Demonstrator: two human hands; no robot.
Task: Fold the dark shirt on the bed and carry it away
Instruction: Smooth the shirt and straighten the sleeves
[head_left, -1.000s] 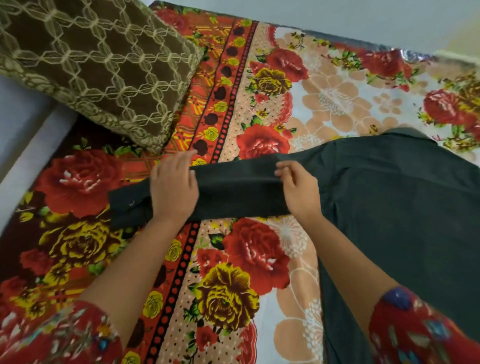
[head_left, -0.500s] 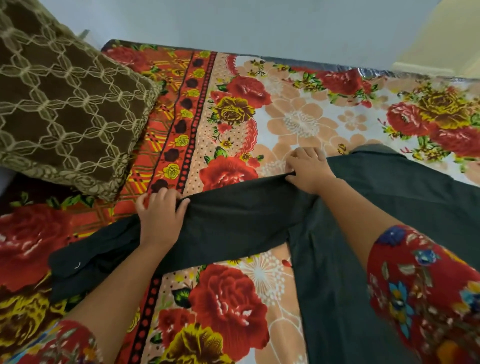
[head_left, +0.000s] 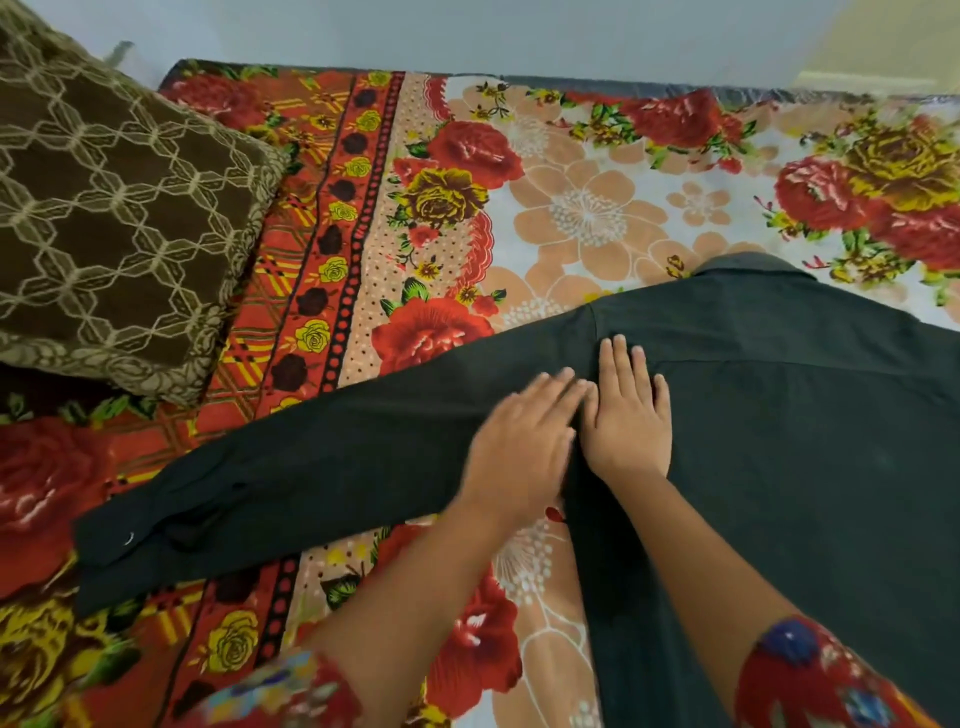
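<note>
The dark shirt (head_left: 779, 415) lies flat on the flowered bedsheet (head_left: 597, 208), collar toward the far edge. Its left sleeve (head_left: 311, 467) stretches out flat toward the lower left, ending in a buttoned cuff. My left hand (head_left: 524, 441) lies flat with straight fingers on the sleeve near the armpit, slightly blurred. My right hand (head_left: 631, 415) presses flat on the shirt at the shoulder seam, right beside the left one. Neither hand grips the cloth.
A brown cushion with a pale lattice pattern (head_left: 114, 218) lies at the upper left of the bed. A pale wall runs behind the bed's far edge (head_left: 623, 80). Bare sheet shows beyond the collar and below the sleeve.
Both hands let go of the sleeve's edge and now lie flat side by side at the shoulder. The sleeve, bunched before, is spread flat.
</note>
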